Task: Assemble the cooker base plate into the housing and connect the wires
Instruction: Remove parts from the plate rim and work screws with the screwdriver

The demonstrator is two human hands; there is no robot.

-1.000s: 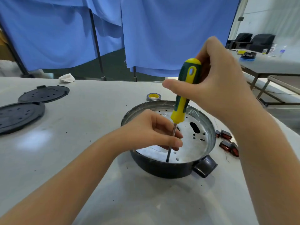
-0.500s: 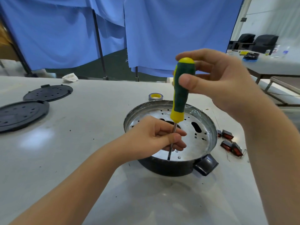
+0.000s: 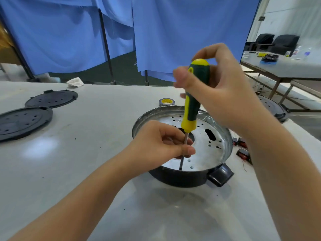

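A black round cooker housing [image 3: 184,179] stands on the white table with a silver perforated base plate [image 3: 206,150] set inside it. A green and yellow screwdriver [image 3: 192,105] stands nearly upright, its tip down on the plate's near edge. My right hand [image 3: 220,89] grips the handle near its top. My left hand [image 3: 161,143] pinches the metal shaft just above the plate. The screw under the tip is hidden.
Two black perforated round covers [image 3: 22,121] [image 3: 52,99] lie at the far left. A tape roll [image 3: 166,102] sits behind the housing. Small red and black switches [image 3: 243,153] lie to its right. Another black cover [image 3: 272,108] shows behind my right arm. A crumpled white cloth [image 3: 75,82] lies at the table's back edge.
My right hand has turned on the handle, its thumb and fingers shifting round it. The screwdriver stays upright on the same spot, and my left hand keeps pinching the shaft.
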